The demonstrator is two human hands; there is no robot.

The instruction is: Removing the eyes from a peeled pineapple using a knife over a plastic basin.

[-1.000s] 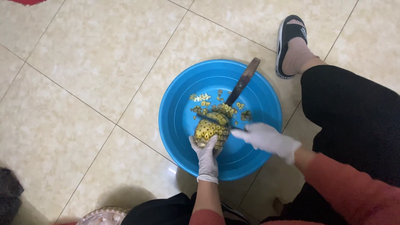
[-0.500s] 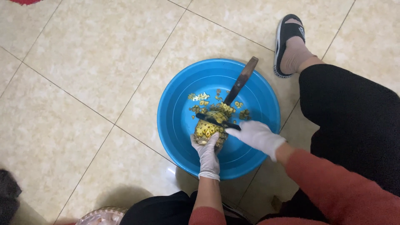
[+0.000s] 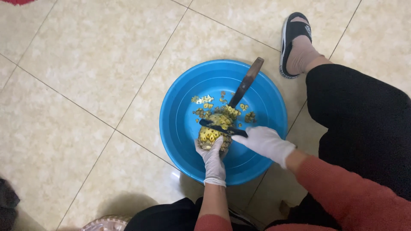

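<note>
Centre frame, gloved left hand [image 3: 212, 159] is gripping a pineapple [image 3: 212, 131] while right-hand [image 3: 266, 143] fingers are holding a dark peeler [image 3: 222, 128], mid-peel, needing another stroke over the blue basin [image 3: 180, 119].

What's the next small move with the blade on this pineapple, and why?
Probably draw the dark blade across and down to shave off another strip. The right hand has it laid flat across the pineapple, which the left hand steadies from below over the blue basin. Eyes and rind remain on the fruit, and cut bits already lie in the basin.
</note>
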